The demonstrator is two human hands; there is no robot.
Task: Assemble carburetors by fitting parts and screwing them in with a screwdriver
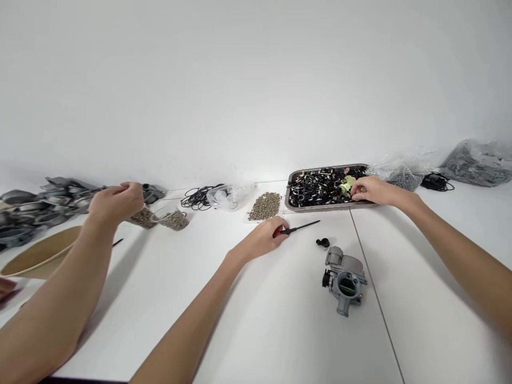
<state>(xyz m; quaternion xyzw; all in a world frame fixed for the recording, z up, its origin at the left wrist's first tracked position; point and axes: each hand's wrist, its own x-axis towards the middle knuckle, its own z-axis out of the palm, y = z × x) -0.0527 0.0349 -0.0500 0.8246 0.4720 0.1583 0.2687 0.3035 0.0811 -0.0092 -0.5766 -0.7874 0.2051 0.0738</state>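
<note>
My left hand [266, 238] is closed round the red handle of a screwdriver [307, 225], its dark shaft pointing right, just above the white table. Over the right end of a metal tray [288, 198] my right hand [370, 189] has its fingers bent and drawn together among small black parts [320, 186], beside a pale yellow-green piece [347, 184]. Its fingertips are partly hidden, so what they pinch is unclear. A grey carburetor [347, 282] sits on the table between my forearms. Small black pieces [323, 242] lie just behind it.
A co-worker's hand [118, 202] reaches in from the left near cups of small brass-coloured parts [174, 220]. Grey metal castings [48, 205], a tan bowl [40, 253], black rings [198, 197], a pile of brass pieces [264, 206] and plastic bags [478, 162] line the table.
</note>
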